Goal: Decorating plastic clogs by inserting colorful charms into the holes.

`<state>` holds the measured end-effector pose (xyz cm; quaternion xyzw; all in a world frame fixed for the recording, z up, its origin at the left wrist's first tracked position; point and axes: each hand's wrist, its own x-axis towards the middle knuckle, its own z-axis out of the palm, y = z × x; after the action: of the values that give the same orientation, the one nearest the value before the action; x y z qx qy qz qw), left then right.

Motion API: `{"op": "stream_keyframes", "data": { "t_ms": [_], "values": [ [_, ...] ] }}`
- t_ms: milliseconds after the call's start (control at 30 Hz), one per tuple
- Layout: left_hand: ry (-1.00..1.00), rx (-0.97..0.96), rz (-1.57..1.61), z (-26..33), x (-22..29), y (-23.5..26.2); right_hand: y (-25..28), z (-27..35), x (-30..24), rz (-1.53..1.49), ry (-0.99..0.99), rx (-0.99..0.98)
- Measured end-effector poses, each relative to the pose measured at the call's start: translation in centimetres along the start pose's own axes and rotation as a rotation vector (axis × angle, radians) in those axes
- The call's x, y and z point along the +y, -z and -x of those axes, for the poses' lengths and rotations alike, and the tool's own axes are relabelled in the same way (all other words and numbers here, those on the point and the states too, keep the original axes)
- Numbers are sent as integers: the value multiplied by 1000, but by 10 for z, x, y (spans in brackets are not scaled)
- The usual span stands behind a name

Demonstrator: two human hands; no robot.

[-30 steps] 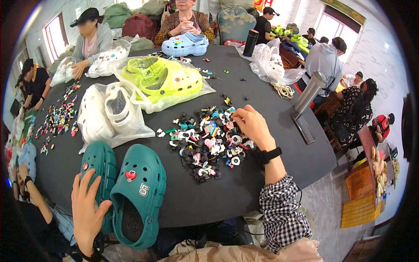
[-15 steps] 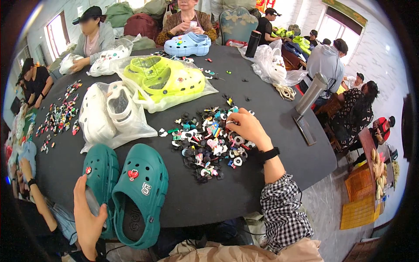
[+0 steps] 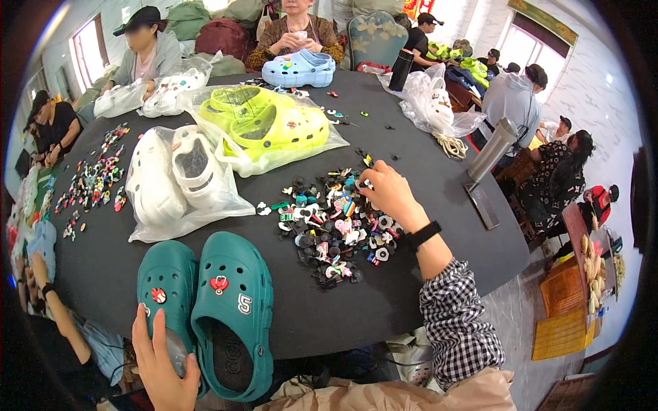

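Since the earlier frame, the left hand [image 3: 161,366] had settled lower onto the heel of the left teal clog [image 3: 166,291], and the right hand [image 3: 387,195] had drawn in slightly over the near edge of the charm pile [image 3: 332,219]. The left hand lay flat, fingers spread, pressing on the clog at lower left of the frame rather than gripping it. The right hand, right of centre, was curled with fingertips down among the charms; whether it pinched one could not be told (the fingertips were hidden by the hand itself).

A second teal clog [image 3: 233,312] stood touching the first, each already bearing charms on the upper. Both overhung the near rim of the black round table [image 3: 425,288].

Risks, as judged:
- The clogs sat at the table edge, held only by a flat palm; a shift of that hand could tip them off.
- The charm pile was loose and spread; a sweeping wrist could scatter pieces toward the rim at right.
- Bagged white clogs [image 3: 175,181] and bagged yellow-green clogs [image 3: 267,123] lay just beyond the pile, upper centre; stray charms could slide under the plastic and be lost.
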<state>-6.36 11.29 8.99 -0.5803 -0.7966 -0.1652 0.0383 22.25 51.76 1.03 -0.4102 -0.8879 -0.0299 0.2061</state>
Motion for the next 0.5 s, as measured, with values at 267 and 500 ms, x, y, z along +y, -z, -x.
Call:
{"op": "stream_keyframes", "data": {
  "t_ms": [267,500],
  "values": [
    [9,64,44,7,-7,-7,1,1,11,-274,-78,-68],
    [77,82,83,10,-21,-17,24,13,4,-795,-284,-285]
  ]
}}
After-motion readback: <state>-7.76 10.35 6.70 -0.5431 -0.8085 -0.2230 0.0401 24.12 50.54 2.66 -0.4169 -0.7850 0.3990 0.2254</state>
